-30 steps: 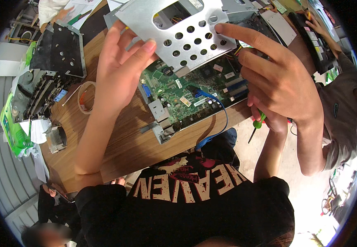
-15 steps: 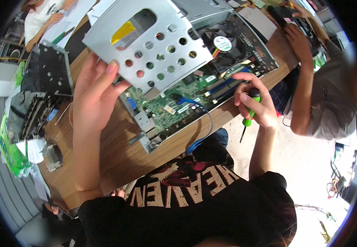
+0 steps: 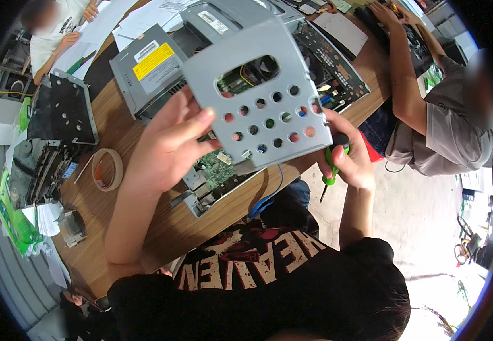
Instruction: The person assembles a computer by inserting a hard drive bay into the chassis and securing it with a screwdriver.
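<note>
A silver sheet-metal drive bracket [image 3: 295, 65], with a large rounded opening and rows of round holes, is held up over a computer's motherboard [image 3: 215, 169]. My left hand [image 3: 170, 142] grips its left edge, thumb on the face. At its lower right corner, my right hand [image 3: 353, 159] is closed around a screwdriver [image 3: 332, 165] with a green and black handle, its tip pointing down. Some right-hand fingers pass behind the bracket's edge, so whether they grip it too is hidden. The bracket covers most of the motherboard and the fan.
Beyond my left hand lies an optical drive [image 3: 138, 79] with a yellow label. The open computer case [image 3: 343, 74] extends behind the bracket. A tape roll [image 3: 107, 169] and a black metal panel [image 3: 61, 108] are leftward. A blue cable [image 3: 263, 203] hangs over the table edge. Co-workers sit at far left and right.
The bracket has moved right and toward me, uncovering the yellow-labelled optical drive. My left hand moved along with it. My right hand, with the screwdriver, has come to the bracket's right edge.
</note>
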A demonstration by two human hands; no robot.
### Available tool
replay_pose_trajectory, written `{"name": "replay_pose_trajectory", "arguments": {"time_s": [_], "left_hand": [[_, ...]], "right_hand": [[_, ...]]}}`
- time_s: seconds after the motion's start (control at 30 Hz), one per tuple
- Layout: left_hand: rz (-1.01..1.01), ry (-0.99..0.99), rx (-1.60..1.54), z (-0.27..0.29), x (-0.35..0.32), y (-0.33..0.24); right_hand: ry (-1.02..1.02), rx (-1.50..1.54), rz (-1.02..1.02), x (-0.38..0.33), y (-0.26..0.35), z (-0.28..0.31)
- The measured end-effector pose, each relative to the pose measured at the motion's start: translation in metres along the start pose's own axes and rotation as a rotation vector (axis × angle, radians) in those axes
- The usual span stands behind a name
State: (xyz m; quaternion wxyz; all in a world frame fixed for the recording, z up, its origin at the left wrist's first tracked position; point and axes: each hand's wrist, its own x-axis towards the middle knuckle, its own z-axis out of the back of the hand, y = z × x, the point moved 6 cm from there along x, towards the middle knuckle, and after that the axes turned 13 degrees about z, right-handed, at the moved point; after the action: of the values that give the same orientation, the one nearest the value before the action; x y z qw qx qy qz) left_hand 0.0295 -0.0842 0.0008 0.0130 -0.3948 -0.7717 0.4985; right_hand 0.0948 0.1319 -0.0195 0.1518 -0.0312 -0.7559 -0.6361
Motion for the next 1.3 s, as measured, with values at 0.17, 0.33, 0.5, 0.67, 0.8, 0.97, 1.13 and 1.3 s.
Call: {"name": "replay_pose_trajectory", "arguments": {"time_s": [0.17, 0.33, 0.5, 0.67, 0.8, 0.97, 1.13, 1.3], "left_hand": [[-0.006, 0.035, 0.010, -0.007, 0.005, 0.005], [-0.074, 0.074, -0.024, -0.007, 0.006, 0.008], [-0.264, 0.155, 0.062, -0.017, -0.009, -0.001], [-0.250, 0.005, 0.182, -0.014, -0.017, 0.004], [-0.212, -0.060, 0.145, -0.005, -0.019, 0.005], [-0.319, 0.039, -0.028, 0.012, -0.029, -0.013], [-0.230, 0.274, -0.494, 0.030, -0.022, -0.022], [-0.446, 0.572, -0.536, 0.036, -0.026, -0.038]], "right_hand": [[-0.153, 0.119, -0.004, -0.005, -0.004, -0.007], [-0.282, 0.219, -0.126, -0.012, -0.011, -0.008], [-0.311, -0.219, 0.148, -0.017, 0.017, -0.013], [-0.120, -0.736, 0.383, -0.017, 0.034, -0.039], [0.118, -0.919, 0.599, -0.014, 0.041, -0.074], [0.246, -0.340, 0.200, -0.006, 0.029, -0.085], [0.142, -0.278, 0.213, -0.007, 0.029, -0.070], [0.043, -0.176, 0.099, -0.016, 0.018, -0.053]]}}
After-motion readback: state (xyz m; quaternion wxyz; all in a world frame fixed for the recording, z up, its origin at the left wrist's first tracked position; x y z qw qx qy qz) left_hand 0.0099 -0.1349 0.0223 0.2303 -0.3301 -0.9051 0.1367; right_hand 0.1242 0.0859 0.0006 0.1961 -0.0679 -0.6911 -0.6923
